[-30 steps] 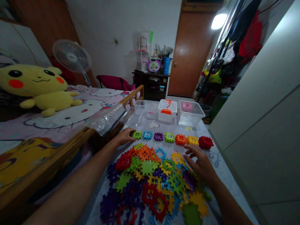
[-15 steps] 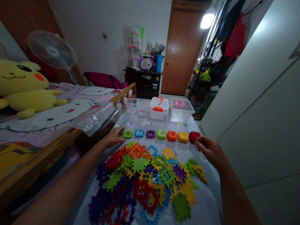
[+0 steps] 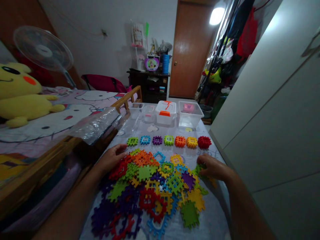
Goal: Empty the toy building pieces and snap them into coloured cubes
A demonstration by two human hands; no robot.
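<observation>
At centre right of the frame, a green toothed building piece (image 3: 197, 170) is partly hidden beneath the right hand (image 3: 212, 166), whose fingers are curled downward; whether it is gripped or only touched cannot be told. At centre left, the left hand (image 3: 113, 158) is held with thumb and fingers parted, beside a heap of interlocking pieces (image 3: 144, 173); many of these are overlapped, and the purple ones at lower left are dimmed by shadow. The Pikachu plush (image 3: 18, 106) is cut off by the left edge
</observation>
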